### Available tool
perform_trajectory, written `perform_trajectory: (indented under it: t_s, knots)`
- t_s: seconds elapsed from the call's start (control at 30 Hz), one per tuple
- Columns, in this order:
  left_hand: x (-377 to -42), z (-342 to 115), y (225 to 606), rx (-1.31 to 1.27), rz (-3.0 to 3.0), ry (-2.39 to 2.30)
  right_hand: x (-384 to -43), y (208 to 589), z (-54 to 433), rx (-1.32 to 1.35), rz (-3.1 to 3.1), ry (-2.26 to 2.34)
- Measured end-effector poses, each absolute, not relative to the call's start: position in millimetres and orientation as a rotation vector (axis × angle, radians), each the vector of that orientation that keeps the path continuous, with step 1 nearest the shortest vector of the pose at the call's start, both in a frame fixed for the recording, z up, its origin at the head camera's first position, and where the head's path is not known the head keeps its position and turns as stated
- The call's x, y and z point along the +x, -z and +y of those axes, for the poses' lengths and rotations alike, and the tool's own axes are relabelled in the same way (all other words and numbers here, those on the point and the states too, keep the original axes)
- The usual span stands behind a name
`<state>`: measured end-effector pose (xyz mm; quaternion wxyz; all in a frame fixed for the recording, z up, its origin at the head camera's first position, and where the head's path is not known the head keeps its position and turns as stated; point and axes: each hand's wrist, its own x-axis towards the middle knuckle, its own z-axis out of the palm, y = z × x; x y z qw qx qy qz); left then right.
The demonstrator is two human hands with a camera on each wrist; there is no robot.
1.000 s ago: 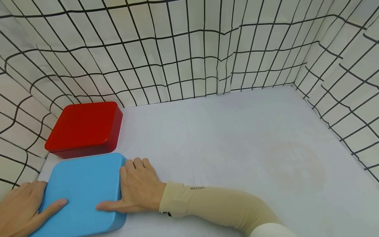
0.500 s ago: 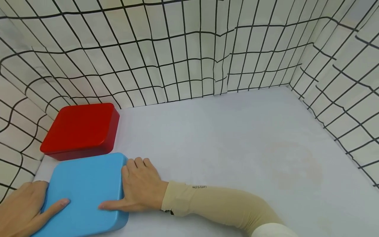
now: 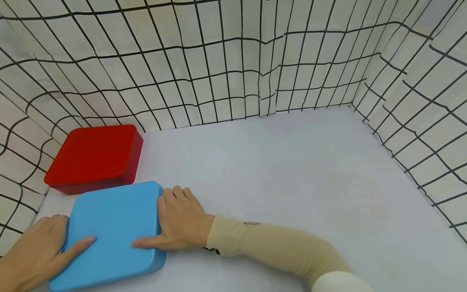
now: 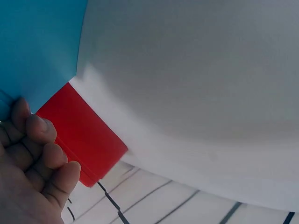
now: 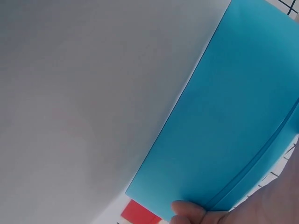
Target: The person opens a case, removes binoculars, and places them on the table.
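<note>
A light blue lidded box (image 3: pixel 114 227) with rounded corners lies between both hands at the lower left of the head view. My left hand (image 3: pixel 41 247) grips its left side, thumb over the top. On the opposite side, my right hand (image 3: pixel 184 221) holds the box with its thumb on top and fingers along the wall. In the right wrist view a seam runs along the blue box (image 5: pixel 219 112) near the fingers. Curled fingers touch the blue box (image 4: pixel 42 46) in the left wrist view. A red box (image 3: pixel 95 156) sits just behind it.
The boxes are on a white table (image 3: pixel 262 174). White walls with a black grid (image 3: pixel 219 73) enclose the back and both sides. The red box stands near the back left corner, close to the left wall.
Both hands have moved the blue box to the right and slightly away relative to the red box. The head view has shifted a little; the grip looks the same.
</note>
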<state>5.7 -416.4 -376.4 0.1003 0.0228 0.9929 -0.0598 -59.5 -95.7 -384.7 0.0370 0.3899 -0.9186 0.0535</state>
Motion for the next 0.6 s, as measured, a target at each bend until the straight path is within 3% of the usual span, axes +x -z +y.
perform_trajectory:
  t_s: [0.6]
  knots:
    - [-12.3,-384.4,373.3,0.135,3.007,0.119,-77.4,387.8,-65.7,1.183,-2.861,-0.213]
